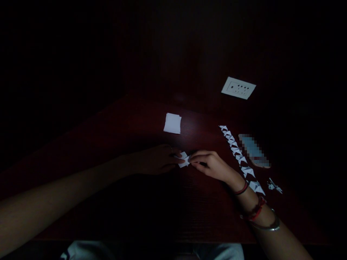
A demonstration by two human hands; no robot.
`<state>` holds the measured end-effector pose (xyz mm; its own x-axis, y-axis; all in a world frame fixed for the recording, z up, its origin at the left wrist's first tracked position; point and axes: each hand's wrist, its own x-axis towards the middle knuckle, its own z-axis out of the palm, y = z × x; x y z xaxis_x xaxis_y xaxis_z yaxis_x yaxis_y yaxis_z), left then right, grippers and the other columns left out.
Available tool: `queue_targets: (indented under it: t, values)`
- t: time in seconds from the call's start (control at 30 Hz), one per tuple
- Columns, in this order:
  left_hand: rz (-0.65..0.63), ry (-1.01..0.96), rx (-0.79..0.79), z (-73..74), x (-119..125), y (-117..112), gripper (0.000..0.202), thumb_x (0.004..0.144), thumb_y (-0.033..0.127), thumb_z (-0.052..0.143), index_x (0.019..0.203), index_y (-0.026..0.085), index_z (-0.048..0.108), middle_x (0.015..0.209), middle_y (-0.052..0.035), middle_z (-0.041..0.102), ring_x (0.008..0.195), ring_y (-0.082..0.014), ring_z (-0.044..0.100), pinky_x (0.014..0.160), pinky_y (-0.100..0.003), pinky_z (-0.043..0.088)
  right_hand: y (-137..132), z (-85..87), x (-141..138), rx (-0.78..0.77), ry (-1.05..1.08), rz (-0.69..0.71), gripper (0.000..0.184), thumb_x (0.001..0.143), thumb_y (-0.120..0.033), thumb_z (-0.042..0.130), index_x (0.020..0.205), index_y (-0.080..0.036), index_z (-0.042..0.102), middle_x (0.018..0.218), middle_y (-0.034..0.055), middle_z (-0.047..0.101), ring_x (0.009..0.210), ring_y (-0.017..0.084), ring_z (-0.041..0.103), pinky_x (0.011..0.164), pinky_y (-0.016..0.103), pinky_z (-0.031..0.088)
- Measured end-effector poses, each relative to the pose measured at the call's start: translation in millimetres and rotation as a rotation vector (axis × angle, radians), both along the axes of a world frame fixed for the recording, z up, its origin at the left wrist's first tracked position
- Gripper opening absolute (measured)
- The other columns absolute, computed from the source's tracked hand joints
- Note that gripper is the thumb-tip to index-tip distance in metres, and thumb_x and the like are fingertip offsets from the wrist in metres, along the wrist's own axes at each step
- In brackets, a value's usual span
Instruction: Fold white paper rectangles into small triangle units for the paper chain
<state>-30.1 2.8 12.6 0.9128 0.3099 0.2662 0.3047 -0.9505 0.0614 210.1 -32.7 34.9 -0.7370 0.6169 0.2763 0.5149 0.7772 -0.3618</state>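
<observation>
In dim light, my left hand and my right hand meet over a dark red table. Both pinch a small folded white paper piece between their fingertips, low over the tabletop. My right wrist wears bracelets and a metal bangle. A small stack of white square papers lies just beyond the hands.
A long row of folded white paper pieces runs diagonally at the right, beside a phone. A small white scrap lies farther right. A white socket plate sits at the back right. The surroundings are too dark to see.
</observation>
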Motion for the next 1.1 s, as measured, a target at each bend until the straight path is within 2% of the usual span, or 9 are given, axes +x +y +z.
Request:
queue_targets:
  t: [0.17,0.53,1.1]
  values:
    - [0.01,-0.024,-0.003,-0.2,1.4,0.5,0.036,0.085,0.021,0.047,0.12,0.025,0.047,0.121,-0.0065,0.047,0.108,-0.0216,0.045,0.092,-0.035,0.036,1.3,-2.6,1.3,-0.005,-0.06,0.013,0.025,0.081,-0.012,0.047,0.099,-0.018,0.063,0.101,0.0044,0.059,0.088,0.014,0.057,0.08,0.027,0.045]
    - [-0.007,-0.019,-0.008,3.5,2.6,1.1,0.034,0.085,0.02,0.046,0.119,0.025,0.048,0.121,-0.007,0.048,0.106,-0.0206,0.047,0.092,-0.035,0.035,-2.2,-1.4,-1.9,0.042,-0.182,-0.019,0.026,0.083,-0.014,0.044,0.103,-0.018,0.061,0.096,0.0052,0.057,0.085,0.013,0.056,0.077,0.025,0.045]
    - [-0.008,-0.063,-0.026,3.7,4.1,1.4,0.034,0.084,0.019,0.048,0.117,0.025,0.05,0.117,-0.0062,0.049,0.104,-0.02,0.048,0.09,-0.033,0.037,-4.3,7.1,-1.2,0.068,-0.206,-0.013,0.025,0.08,-0.012,0.046,0.096,-0.018,0.064,0.092,0.004,0.06,0.082,0.013,0.056,0.076,0.025,0.045]
